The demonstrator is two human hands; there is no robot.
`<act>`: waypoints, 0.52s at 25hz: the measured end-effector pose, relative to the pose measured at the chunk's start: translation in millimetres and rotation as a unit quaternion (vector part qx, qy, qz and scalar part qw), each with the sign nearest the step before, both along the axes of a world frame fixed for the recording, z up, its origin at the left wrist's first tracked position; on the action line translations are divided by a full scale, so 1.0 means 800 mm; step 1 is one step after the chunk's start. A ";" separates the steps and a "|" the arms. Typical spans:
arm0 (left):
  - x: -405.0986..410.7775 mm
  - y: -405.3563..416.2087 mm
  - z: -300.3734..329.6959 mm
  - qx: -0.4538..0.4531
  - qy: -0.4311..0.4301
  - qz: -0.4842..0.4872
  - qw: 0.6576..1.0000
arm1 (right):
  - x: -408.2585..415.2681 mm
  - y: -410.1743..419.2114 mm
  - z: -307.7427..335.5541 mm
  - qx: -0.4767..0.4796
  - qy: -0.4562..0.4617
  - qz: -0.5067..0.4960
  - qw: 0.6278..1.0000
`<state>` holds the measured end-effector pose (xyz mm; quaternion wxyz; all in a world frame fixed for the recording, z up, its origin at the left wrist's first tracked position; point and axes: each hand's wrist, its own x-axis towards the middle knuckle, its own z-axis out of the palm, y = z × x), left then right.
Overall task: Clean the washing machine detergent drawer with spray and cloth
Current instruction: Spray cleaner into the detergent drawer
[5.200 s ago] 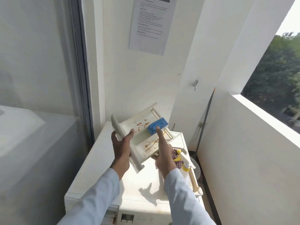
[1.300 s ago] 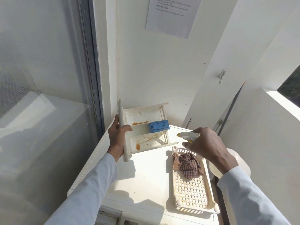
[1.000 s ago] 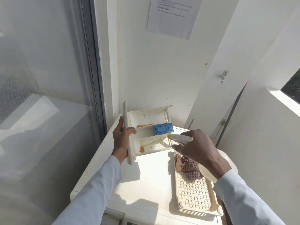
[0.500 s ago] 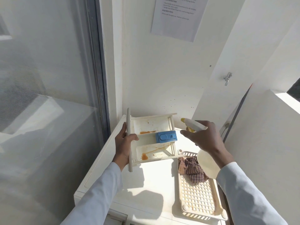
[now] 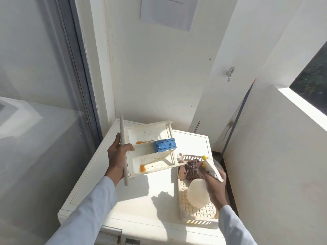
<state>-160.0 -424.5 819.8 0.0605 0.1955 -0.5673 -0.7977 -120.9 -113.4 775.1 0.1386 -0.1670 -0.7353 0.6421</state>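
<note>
My left hand (image 5: 118, 157) grips the front panel of the white detergent drawer (image 5: 150, 157) and holds it tilted above the washing machine top (image 5: 134, 193). Orange-brown stains and a blue cap (image 5: 165, 145) show inside its compartments. My right hand (image 5: 213, 183) is shut on the white spray bottle (image 5: 199, 192) with a yellow nozzle, held low over the cream slotted basket (image 5: 198, 213). A brown checked cloth (image 5: 190, 169) lies crumpled at the basket's far end, beside the bottle's head.
A glass door with a grey frame (image 5: 77, 68) stands at the left. White walls close in behind and at the right, with a tap (image 5: 230, 73) on the pillar. A paper notice (image 5: 167, 12) hangs above. The basket sits near the machine's right edge.
My right hand has lowered the spray bottle from beside the drawer down over the basket. My left hand keeps holding the drawer, now tilted a little more.
</note>
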 end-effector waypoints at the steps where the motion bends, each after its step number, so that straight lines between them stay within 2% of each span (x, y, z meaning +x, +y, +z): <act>1: -0.002 0.005 -0.002 -0.002 -0.002 -0.002 1.000 | 0.004 -0.001 -0.004 -0.007 0.001 0.001 1.000; 6: -0.013 0.019 -0.011 -0.014 -0.008 -0.006 1.000 | 0.023 -0.007 -0.013 -0.012 0.020 0.037 0.999; 9: -0.019 0.024 -0.011 -0.011 -0.012 0.000 1.000 | 0.034 0.011 -0.013 0.046 -0.013 0.162 0.986; 11: -0.026 0.026 -0.013 -0.014 -0.013 -0.001 1.000 | 0.038 0.037 0.001 0.143 -0.096 0.262 0.950; 13: -0.032 0.027 -0.015 -0.023 -0.012 -0.008 1.000 | 0.031 0.069 0.020 0.337 -0.161 0.314 0.873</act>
